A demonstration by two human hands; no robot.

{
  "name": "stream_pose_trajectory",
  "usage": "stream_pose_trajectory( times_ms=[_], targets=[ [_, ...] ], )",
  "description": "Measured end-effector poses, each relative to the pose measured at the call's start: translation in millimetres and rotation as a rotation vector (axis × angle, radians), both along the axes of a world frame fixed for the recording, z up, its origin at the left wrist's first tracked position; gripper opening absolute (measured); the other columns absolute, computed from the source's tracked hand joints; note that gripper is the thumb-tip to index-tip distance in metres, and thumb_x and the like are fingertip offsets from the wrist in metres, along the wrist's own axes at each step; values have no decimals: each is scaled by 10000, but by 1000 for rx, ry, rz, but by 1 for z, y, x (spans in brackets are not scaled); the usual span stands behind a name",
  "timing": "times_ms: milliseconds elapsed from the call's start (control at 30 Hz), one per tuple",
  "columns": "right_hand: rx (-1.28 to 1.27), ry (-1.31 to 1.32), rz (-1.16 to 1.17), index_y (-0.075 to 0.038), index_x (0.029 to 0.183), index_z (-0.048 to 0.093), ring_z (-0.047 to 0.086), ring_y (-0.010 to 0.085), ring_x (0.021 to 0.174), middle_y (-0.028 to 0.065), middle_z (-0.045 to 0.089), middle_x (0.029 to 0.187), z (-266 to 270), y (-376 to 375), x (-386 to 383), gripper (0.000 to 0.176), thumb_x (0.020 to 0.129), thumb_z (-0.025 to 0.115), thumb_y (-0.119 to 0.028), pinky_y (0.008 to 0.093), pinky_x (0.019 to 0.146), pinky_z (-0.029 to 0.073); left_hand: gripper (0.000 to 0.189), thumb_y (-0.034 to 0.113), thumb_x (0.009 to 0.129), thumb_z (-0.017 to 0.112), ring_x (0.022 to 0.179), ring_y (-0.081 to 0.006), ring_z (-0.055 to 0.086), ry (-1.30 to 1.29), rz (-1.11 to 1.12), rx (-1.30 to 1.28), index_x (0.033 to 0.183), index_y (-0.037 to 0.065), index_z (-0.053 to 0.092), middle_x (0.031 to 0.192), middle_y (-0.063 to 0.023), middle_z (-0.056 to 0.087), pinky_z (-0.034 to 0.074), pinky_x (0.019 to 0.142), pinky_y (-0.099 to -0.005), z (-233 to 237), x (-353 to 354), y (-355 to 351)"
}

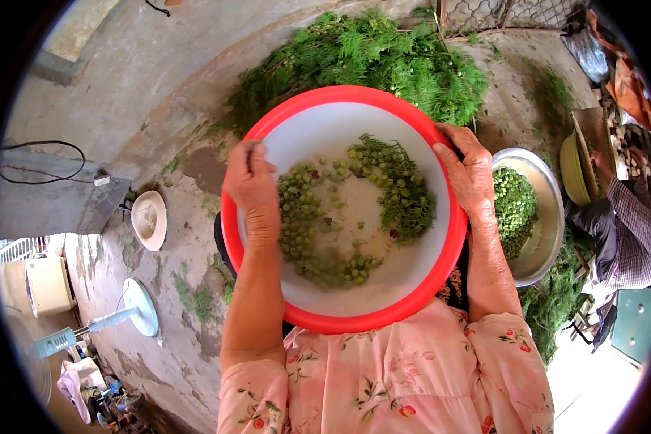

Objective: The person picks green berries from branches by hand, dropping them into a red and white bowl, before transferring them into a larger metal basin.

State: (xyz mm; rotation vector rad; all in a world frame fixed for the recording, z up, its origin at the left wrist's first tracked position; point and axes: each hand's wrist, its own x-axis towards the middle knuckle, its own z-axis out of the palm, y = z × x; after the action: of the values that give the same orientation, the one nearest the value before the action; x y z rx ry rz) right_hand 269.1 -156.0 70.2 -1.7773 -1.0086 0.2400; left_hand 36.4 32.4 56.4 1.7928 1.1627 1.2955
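Observation:
A red-rimmed basin (372,322) with a pale inside is in front of my body. Loose green cones (300,217) lie along its left and lower side, some of them blurred. Leafy green sprigs (405,192) are bunched on the right side of it. My right hand (466,170) grips the right rim, thumb on top and fingers over the outer edge. At the left rim, my left hand (252,181) is closed, its fingers curled over the edge and slightly blurred.
Cut evergreen branches (362,54) are heaped beyond the basin. A metal bowl (546,239) of green cones (512,210) stands at the right. Farther right is a yellow-green basin (573,170). To the left are a straw hat (149,220) and a standing fan (141,307).

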Motion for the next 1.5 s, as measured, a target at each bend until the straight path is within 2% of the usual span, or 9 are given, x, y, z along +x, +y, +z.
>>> stream_pose_trajectory(
  times_ms=[100, 200, 300, 400, 633, 833, 1133, 1367, 1500],
  targets=[
    [0, -3, -3, 2, 1085, 607, 601, 259, 956, 160, 608, 1056, 1, 0, -1, 297, 789, 629, -19, 304, 840, 460, 125, 4, 859, 513, 659, -153, 595, -48, 267, 57, 944, 9, 605, 840, -81, 609, 484, 613, -259, 3, -22, 24],
    [1, -4, -5, 1, 1084, 607, 605, 257, 946, 159, 610, 1049, 0, 0, -1, 299, 786, 632, -18, 304, 833, 464, 195, -29, 808, 528, 866, -227, 599, 212, 465, 296, 981, 1, 612, 999, -124, 608, 485, 762, -320, -1, -41, 39],
    [-13, -12, -10, 1, 1082, 607, 608, 254, 937, 155, 613, 1041, 0, 1, 1, 296, 788, 633, -23, 304, 826, 467, 277, -47, 757, 536, 1010, -301, 547, 352, 441, 428, 1017, 9, 617, 1113, -155, 577, 438, 884, -368, -9, -46, 47],
    [-30, 12, -9, 1, 1079, 607, 610, 252, 935, 152, 614, 1036, 0, 0, -1, 289, 792, 630, -31, 305, 826, 467, 312, -46, 741, 535, 1015, -322, 544, 362, 329, 501, 1034, 24, 617, 1087, -167, 585, 434, 890, -382, -7, -34, 37],
    [-21, 20, -13, 7, 1081, 604, 607, 258, 943, 157, 612, 1037, 3, 0, -2, 288, 798, 625, -38, 311, 832, 465, 238, 27, 756, 574, 961, -332, 561, 579, -395, 505, 993, 20, 593, 1052, -162, 592, 455, 858, -375, -30, 11, -6],
    [-11, 24, -10, 9, 1086, 603, 603, 262, 957, 165, 610, 1054, 3, 0, -2, 294, 796, 627, -36, 311, 844, 462, 592, 94, 780, 597, 1306, -327, 306, 988, -776, 385, 1330, 130, 382, 1416, -124, 306, 284, 1040, -466, -59, 34, -42],
    [-14, 11, -1, 21, 1103, 594, 580, 217, 963, 140, 604, 1038, 3, -3, -1, 290, 822, 609, -47, 301, 873, 433, 84, 136, 668, 668, 939, -261, 541, 879, -537, 403, 728, 83, 645, 907, -61, 596, 373, 914, -423, -49, 18, -22],
    [14, 12, -3, 12, 1082, 605, 594, 246, 955, 153, 611, 1029, 2, 0, -2, 286, 798, 619, -24, 305, 848, 449, 73, 94, 702, 632, 897, -283, 541, 617, -522, 268, 773, 79, 631, 871, -69, 584, 401, 843, -408, -56, 22, -20],
    [-18, 26, 2, 23, 1105, 591, 578, 213, 962, 136, 602, 1033, 5, 0, -4, 291, 821, 607, -39, 298, 875, 430, 184, 43, 690, 604, 933, -287, 529, 691, -597, 473, 858, 94, 659, 932, -108, 563, 401, 846, -404, -61, 33, -35]
  ],
)
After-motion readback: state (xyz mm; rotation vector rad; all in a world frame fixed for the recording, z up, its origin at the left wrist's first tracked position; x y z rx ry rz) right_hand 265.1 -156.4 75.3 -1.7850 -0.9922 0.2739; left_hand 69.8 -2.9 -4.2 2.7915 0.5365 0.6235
